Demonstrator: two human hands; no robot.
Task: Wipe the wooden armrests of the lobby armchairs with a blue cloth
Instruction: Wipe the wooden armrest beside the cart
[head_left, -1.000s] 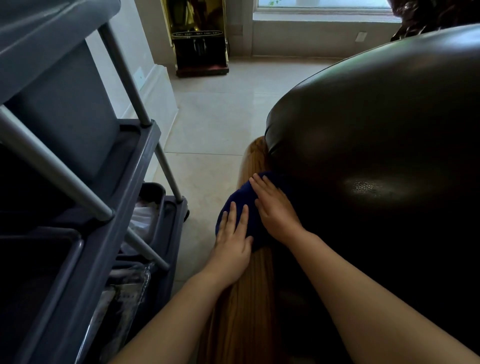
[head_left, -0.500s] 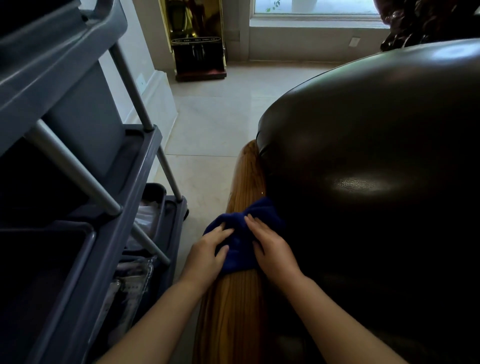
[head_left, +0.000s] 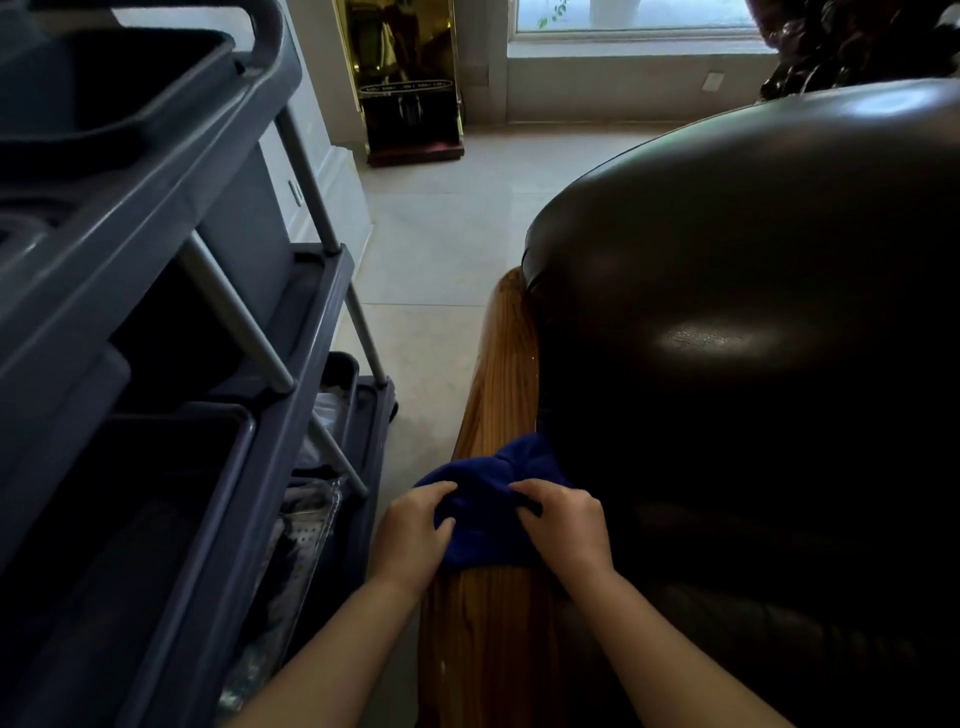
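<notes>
Bunched blue cloth (head_left: 485, 499) on glossy wooden armrest (head_left: 501, 374)

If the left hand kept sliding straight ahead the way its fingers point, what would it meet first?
The left hand already grips the blue cloth, so it would push that bunched cloth along the wooden armrest. Beyond it the bare wood looks free up to the rounded far end, though depth there is hard to judge.

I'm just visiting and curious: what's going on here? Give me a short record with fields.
activity: wiping a chair's wooden armrest
tool: blue cloth, bunched on the armrest
left hand: gripping the cloth's left side
right hand: gripping the cloth's right side
chair: dark leather armchair, right of the armrest
nearby: grey cleaning cart on the left
floor: pale tiles
</notes>
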